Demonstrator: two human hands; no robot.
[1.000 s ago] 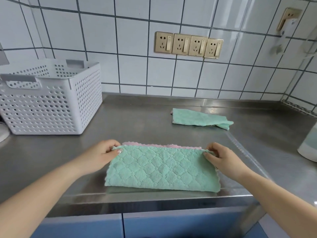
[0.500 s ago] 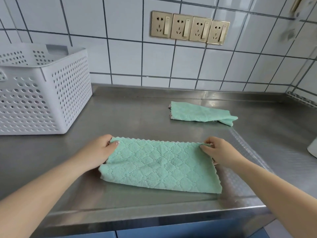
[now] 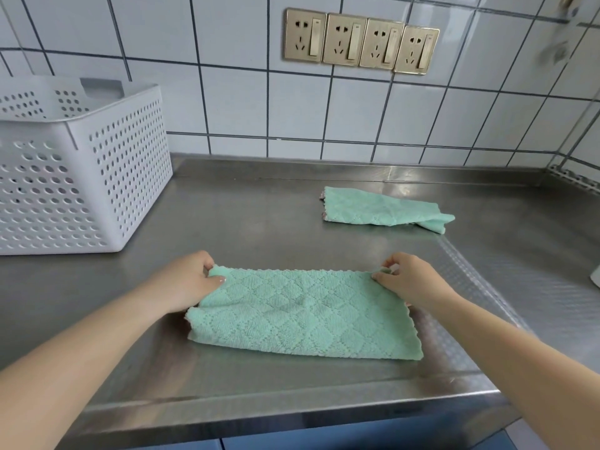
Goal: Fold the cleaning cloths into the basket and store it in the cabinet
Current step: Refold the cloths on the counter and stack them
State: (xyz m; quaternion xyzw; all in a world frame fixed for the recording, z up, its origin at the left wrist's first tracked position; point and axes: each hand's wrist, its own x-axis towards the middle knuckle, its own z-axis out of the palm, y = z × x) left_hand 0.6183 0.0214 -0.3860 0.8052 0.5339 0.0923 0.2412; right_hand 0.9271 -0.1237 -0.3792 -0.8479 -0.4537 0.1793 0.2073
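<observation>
A green quilted cleaning cloth [image 3: 302, 315] lies folded in half on the steel counter [image 3: 259, 222], near its front edge. My left hand [image 3: 186, 280] pinches the cloth's far left corner. My right hand [image 3: 410, 279] pinches the far right corner. A second green cloth [image 3: 380, 211] lies loosely folded further back on the right, apart from both hands. The white perforated basket [image 3: 74, 177] stands at the left on the counter; what it holds is hidden by its walls.
A white tiled wall with a row of brass sockets [image 3: 360, 40] backs the counter. Blue cabinet fronts [image 3: 357, 438] show below the counter's front edge. A pale object [image 3: 595, 276] sits at the right edge of view.
The top layer was drawn over the pink underside, which no longer shows along the far edge. Both hands kept hold of the far corners. The view tilted down and shifted right.
</observation>
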